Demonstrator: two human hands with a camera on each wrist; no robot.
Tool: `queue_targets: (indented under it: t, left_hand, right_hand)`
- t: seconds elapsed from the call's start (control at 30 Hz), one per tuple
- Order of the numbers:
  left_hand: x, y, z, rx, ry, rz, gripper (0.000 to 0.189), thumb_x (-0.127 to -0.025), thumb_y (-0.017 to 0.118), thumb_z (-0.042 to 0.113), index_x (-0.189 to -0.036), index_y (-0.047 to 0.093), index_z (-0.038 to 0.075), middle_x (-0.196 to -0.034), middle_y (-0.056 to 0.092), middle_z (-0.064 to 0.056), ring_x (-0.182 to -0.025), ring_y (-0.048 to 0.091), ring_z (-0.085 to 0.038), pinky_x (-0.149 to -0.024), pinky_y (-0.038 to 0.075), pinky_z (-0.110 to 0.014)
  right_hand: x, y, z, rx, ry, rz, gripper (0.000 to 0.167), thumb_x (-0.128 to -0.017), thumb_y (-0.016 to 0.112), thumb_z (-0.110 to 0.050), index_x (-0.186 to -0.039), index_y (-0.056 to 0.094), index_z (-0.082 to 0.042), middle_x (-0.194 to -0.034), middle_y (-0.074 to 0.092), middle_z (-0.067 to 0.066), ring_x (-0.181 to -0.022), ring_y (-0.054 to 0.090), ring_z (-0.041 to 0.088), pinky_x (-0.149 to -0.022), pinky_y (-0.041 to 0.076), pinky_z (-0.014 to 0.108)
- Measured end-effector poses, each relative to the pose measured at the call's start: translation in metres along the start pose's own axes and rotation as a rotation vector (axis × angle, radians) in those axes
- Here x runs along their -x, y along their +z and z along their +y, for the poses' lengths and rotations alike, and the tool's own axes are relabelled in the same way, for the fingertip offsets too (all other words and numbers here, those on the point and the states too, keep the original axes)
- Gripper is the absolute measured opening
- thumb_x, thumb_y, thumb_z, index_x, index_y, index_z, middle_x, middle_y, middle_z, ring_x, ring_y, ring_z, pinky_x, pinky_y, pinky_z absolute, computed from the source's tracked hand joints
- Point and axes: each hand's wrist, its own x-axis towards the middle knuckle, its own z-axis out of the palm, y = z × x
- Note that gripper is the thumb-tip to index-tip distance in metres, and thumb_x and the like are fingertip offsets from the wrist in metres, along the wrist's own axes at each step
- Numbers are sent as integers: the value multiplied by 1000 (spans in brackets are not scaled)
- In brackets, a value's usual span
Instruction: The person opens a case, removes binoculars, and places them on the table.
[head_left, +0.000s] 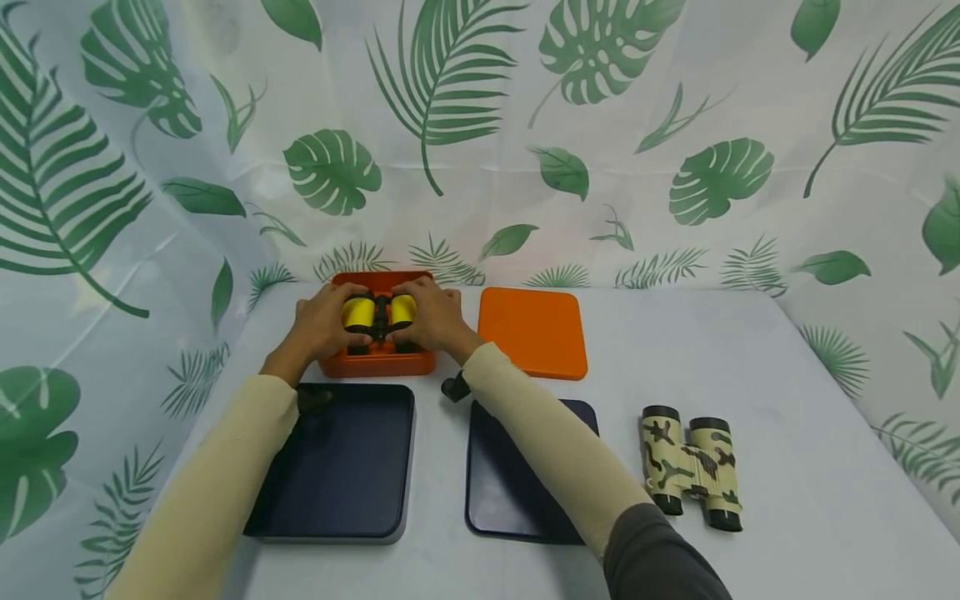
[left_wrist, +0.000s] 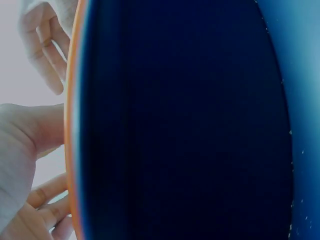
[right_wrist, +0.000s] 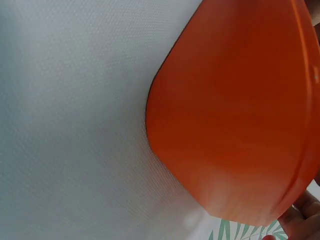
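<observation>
A pair of yellow and black binoculars is in the orange box at the back left of the table. My left hand holds its left barrel, fingers bent over the far end and thumb at the near end. On the other barrel, my right hand has the same kind of grip. The right wrist view shows the outer wall of the orange box, with fingertips past its lower right edge. In the left wrist view, a dark surface with an orange edge covers most of the picture, beside parts of both hands.
An orange lid lies right of the box. Nearer stand a dark tray-like box and a dark flat lid, partly under the right forearm. Camouflage binoculars lie at the right. A small black object shows beside the right sleeve.
</observation>
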Motion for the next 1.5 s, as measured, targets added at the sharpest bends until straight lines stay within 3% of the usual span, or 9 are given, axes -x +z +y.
queue_targets:
  t: [0.23,0.5,0.87,1.07,1.5]
  left_hand:
    - [-5,6,2,-44,-28,-6,85,-87,90,33,-158,47,12,-153,43,-28,-134,51,-48,-109,27,-65]
    - [-9,7,4,-87,-1,-6,87,-84,92,37,-158,50,18,-150,41,-29,-134,47,-47,-102,28,-66]
    - [-13,6,5,-49,-23,-46,87,-83,93,34,-157,50,19,-145,35,-28,-129,39,-46,-100,21,-64]
    - [-12,6,7,-36,-17,-41,87,-82,94,35,-156,51,18,-145,35,-29,-130,38,-46,-102,20,-65]
    - [-5,-19,17,-87,12,17,87,-81,93,36,-156,51,18,-143,36,-28,-128,37,-45,-96,22,-61]
  right_hand:
    - [-3,3,-4,60,47,14,81,-81,91,-54,-150,59,-25,-146,51,6,-131,57,22,-114,34,50]
    - [-7,3,-9,102,64,2,83,-77,93,-57,-149,60,-29,-140,49,7,-129,50,21,-106,36,46]
    - [-11,1,-17,157,88,-39,81,-77,94,-54,-148,61,-33,-130,46,8,-118,45,21,-97,37,42]
    - [-11,-2,-19,147,101,-59,79,-77,94,-52,-146,62,-31,-132,45,9,-117,46,22,-99,38,41]
    - [-13,-22,-23,127,59,-7,78,-76,95,-54,-143,62,-34,-130,45,7,-119,45,22,-93,36,38]
